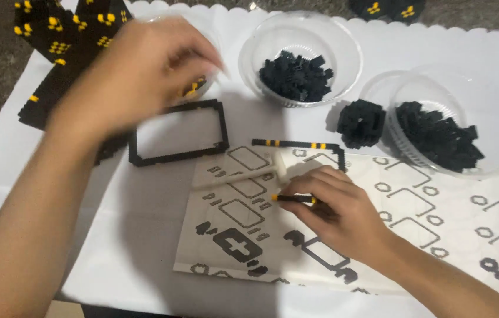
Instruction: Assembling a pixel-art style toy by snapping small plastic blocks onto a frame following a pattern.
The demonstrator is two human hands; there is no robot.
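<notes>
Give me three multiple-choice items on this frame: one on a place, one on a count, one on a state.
1. Where does the right hand rest?
A. In a bowl
B. On the printed instruction sheet
C. On the bare floor

2. How many clear bowls hold only black bricks?
A. Two
B. Four
C. None

3. What is the state of the black rectangular brick frame?
A. Filled in solid
B. Broken into loose pieces
C. A closed outline, hollow inside

Answers:
1. B, its fingers pinch a short black brick strip with a yellow end on the sheet.
2. A, the middle bowl and the right bowl hold black bricks; the bowl under the blurred left hand shows yellow ones.
3. C, the white cloth shows through its middle.
</notes>
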